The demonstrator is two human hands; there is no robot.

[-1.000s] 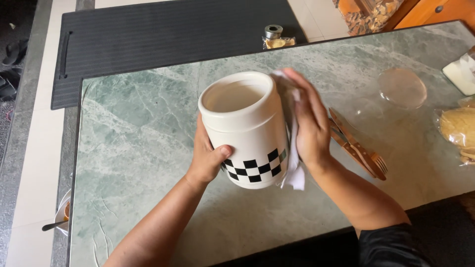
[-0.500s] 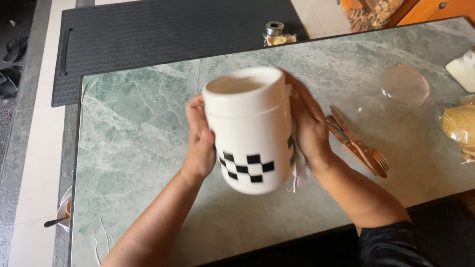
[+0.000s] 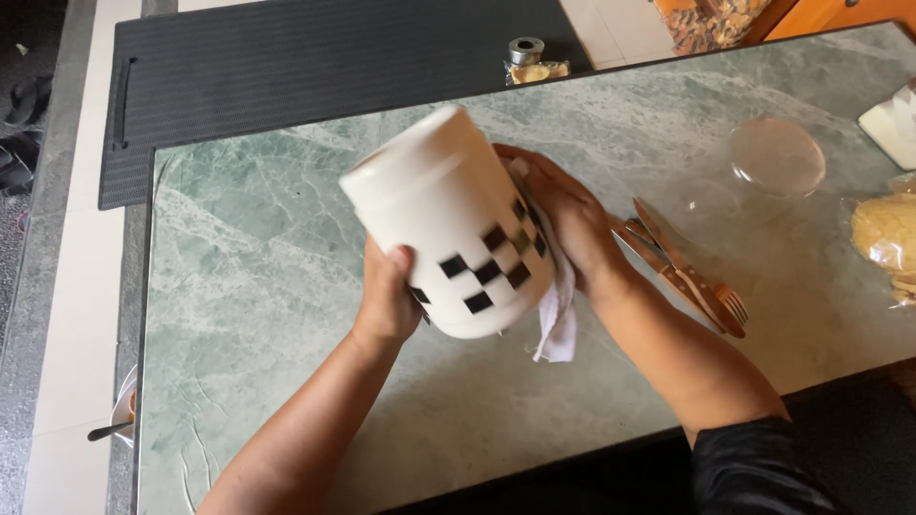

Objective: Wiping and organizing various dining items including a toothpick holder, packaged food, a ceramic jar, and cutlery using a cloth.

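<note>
Two hands [image 3: 477, 257] around tilted white canister [image 3: 448, 224], interior unseen.

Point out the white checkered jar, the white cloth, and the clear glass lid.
white checkered jar [image 3: 448, 219], head view, on its plain white side wall.
white cloth [image 3: 556, 319], head view, on the part hanging below the jar.
clear glass lid [image 3: 778, 157], head view, on its middle.

white jar [image 3: 448, 224] motion-blurred, cloth [image 3: 558, 319] mostly hidden behind it, yellow packet [image 3: 887, 234] cut off
</note>
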